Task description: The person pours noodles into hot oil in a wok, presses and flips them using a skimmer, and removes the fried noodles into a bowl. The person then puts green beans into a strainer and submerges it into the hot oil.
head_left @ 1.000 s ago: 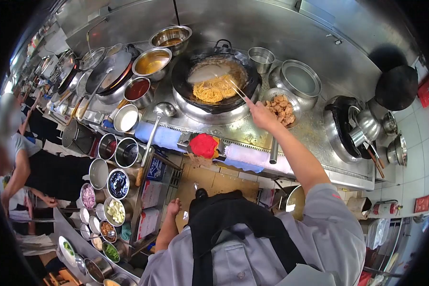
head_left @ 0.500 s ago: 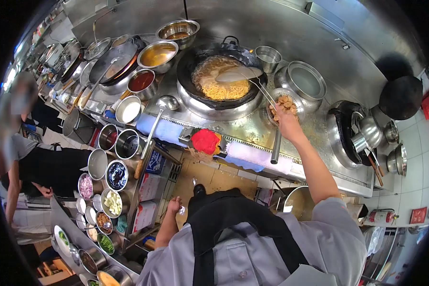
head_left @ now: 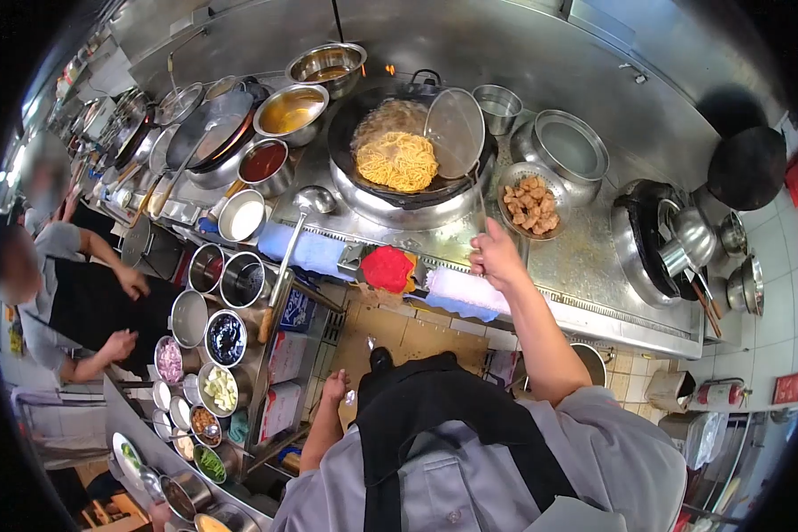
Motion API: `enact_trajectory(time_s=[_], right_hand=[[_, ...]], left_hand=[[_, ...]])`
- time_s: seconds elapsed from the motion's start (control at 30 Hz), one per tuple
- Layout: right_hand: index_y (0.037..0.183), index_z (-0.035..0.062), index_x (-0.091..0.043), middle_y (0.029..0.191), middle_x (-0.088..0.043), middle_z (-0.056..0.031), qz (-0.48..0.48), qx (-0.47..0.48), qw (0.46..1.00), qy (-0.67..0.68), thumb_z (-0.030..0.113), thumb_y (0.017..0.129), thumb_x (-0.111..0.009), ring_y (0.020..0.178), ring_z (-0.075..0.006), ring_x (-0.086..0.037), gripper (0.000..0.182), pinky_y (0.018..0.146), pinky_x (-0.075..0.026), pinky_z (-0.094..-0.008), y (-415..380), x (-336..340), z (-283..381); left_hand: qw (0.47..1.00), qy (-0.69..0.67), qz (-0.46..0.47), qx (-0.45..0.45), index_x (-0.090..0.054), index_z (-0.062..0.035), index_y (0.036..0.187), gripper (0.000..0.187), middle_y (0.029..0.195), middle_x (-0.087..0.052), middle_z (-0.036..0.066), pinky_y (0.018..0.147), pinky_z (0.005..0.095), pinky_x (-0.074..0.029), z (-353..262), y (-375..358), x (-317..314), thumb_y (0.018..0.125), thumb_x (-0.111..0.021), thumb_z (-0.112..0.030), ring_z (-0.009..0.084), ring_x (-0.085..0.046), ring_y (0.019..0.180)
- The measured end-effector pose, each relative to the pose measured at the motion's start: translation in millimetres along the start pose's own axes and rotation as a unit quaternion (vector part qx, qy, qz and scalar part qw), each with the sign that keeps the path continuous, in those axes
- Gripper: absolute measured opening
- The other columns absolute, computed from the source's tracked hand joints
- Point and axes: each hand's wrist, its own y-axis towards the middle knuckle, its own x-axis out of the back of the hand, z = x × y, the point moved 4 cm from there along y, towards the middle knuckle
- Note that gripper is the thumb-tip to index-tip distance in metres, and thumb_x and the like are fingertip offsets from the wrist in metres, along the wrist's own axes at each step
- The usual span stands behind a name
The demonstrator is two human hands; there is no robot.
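Note:
My right hand [head_left: 496, 255] is closed on the handle of a wire mesh strainer [head_left: 455, 133], whose round head is tilted at the right side of the wok. In the black wok [head_left: 341, 133], a mass of yellow noodles [head_left: 397, 162] lies in bubbling liquid. Just right of the wok, browned meat pieces [head_left: 530, 206] sit in a perforated ladle [head_left: 554, 182] on the stove top. My left hand [head_left: 335, 387] hangs low beside my body with its fingers curled; whether it holds anything is too small to tell.
Bowls of sauces and oil [head_left: 290, 111] stand left of the wok, with a ladle [head_left: 315, 199] nearby. Small ingredient containers [head_left: 226, 337] line the left counter. A co-worker [head_left: 84, 293] stands at far left. A red cloth [head_left: 387, 269] lies on the stove's front edge.
My right hand has moved left and down from above the meat. The strainer head has turned up at the wok's right side. The noodles now form a heaped mound. The co-worker's arms have moved.

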Motion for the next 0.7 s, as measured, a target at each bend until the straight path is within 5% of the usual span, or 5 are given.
enact_trajectory(time_s=[0.13,0.2,0.23,0.33,0.7], right_hand=[[0.127,0.0061,-0.024,0.071,-0.047,-0.0102,-0.059,0.103,0.921,-0.371,0.008,0.082,-0.035,0.054,-0.0185,-0.047,0.047,0.047,-0.041,-0.0330,26,17,27],[0.124,0.0041,-0.029,0.076,-0.052,-0.0224,-0.054,0.371,0.706,-0.601,0.013,0.083,-0.036,0.070,-0.0332,-0.053,0.042,0.064,-0.043,-0.0397,62,24,28],[0.123,0.0038,-0.030,0.097,-0.050,-0.0249,-0.030,0.295,0.736,-0.609,0.006,0.080,-0.032,0.087,-0.0420,-0.048,0.043,0.079,-0.039,-0.0398,62,13,33],[0.124,0.0040,-0.029,0.099,-0.049,-0.0244,-0.027,0.216,0.676,-0.704,0.005,0.079,-0.034,0.092,-0.0402,-0.047,0.045,0.080,-0.040,-0.0396,71,7,29],[0.127,0.0196,-0.027,0.098,-0.044,-0.0214,-0.063,0.232,0.558,-0.794,-0.001,0.072,-0.039,0.079,-0.0357,-0.054,0.060,0.069,-0.045,-0.0404,42,91,42]], left_hand=[[0.999,0.037,-0.019,0.013,-0.052,-0.0002,0.093,0.036,0.072,-0.055,0.008,0.048,0.0264,-0.041,-3,-11,5,0.084,-0.042,-0.034,0.0157,-0.054,0.060],[0.999,0.038,-0.010,0.015,-0.052,-0.0005,0.092,0.036,0.070,-0.054,0.007,0.046,0.0264,-0.041,1,-7,9,0.084,-0.042,-0.034,0.0149,-0.053,0.058],[0.998,0.055,-0.009,0.027,-0.051,-0.0010,0.091,0.035,0.068,-0.052,0.006,0.045,0.0260,-0.040,1,-7,11,0.084,-0.042,-0.034,0.0142,-0.052,0.056],[0.996,0.071,-0.024,0.040,-0.051,-0.0023,0.089,0.033,0.066,-0.051,0.005,0.043,0.0244,-0.038,-7,-6,11,0.084,-0.042,-0.034,0.0134,-0.050,0.051],[0.999,0.022,-0.012,0.025,-0.051,-0.0015,0.091,0.030,0.067,-0.052,0.005,0.045,0.0249,-0.040,0,-4,-11,0.085,-0.043,-0.030,0.0132,-0.048,0.052]])
